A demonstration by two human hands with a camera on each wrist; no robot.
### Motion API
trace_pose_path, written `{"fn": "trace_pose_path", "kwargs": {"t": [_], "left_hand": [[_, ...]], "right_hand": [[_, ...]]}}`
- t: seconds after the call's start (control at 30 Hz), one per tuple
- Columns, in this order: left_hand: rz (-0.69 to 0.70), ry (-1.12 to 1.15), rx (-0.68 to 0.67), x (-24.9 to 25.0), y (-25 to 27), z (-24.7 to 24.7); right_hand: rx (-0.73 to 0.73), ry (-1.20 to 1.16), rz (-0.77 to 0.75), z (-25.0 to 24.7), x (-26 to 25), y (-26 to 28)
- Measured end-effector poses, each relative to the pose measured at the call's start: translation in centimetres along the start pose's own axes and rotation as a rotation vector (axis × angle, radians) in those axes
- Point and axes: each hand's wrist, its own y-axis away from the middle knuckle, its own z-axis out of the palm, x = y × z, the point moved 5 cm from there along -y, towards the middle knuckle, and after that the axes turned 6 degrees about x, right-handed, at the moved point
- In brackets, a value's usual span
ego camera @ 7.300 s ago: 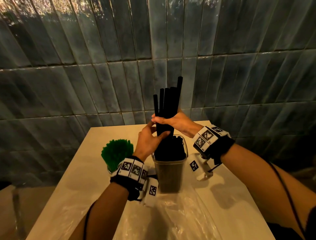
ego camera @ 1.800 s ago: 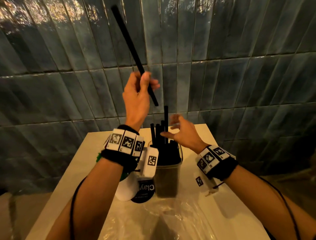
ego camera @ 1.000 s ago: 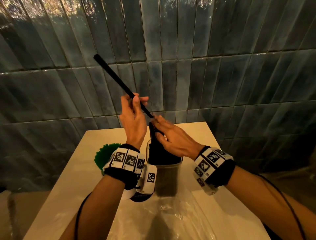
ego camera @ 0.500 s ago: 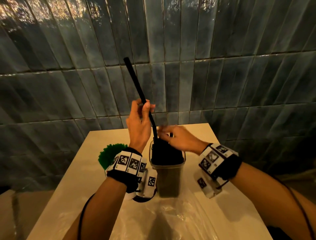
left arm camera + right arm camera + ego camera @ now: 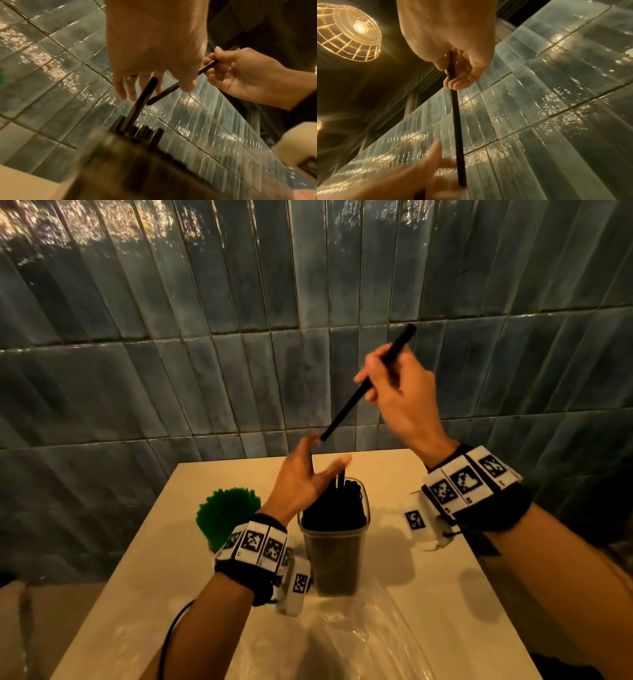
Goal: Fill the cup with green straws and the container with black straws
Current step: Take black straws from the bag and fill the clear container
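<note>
My right hand [image 5: 375,380] is raised above the table and pinches one black straw [image 5: 342,412], which slants down to the left. The right wrist view shows that straw [image 5: 456,121] running down from my fingers [image 5: 462,81]. My left hand [image 5: 322,460] hovers open with spread fingers just over the clear container [image 5: 334,556], which is packed with black straws [image 5: 337,505]. One of these straws [image 5: 139,106] sticks up higher toward my left fingers [image 5: 120,88]. Green straws [image 5: 227,508] fan out of a cup to the left, and my left wrist hides the cup itself.
The things stand on a cream table [image 5: 428,577] set against a dark tiled wall [image 5: 239,337]. A crumpled clear plastic bag [image 5: 359,638] lies on the table's near part, in front of the container. A caged lamp [image 5: 349,31] hangs overhead.
Before, my left hand held a black straw up over the container and my right hand was at its rim. Now my right hand is raised with a black straw and my left has dropped, open.
</note>
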Motion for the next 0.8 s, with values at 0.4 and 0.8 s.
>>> {"fn": "trace_pose_path", "kwargs": {"t": [0.4, 0.8], "left_hand": [[0.127, -0.029, -0.074, -3.2, 3.0, 3.3], [0.051, -0.034, -0.048, -3.2, 3.3, 3.2]], "right_hand": [[-0.021, 0.149, 0.12, -1.4, 3.8, 1.7], [-0.013, 0.085, 0.153, -0.9, 3.7, 1.0]]}}
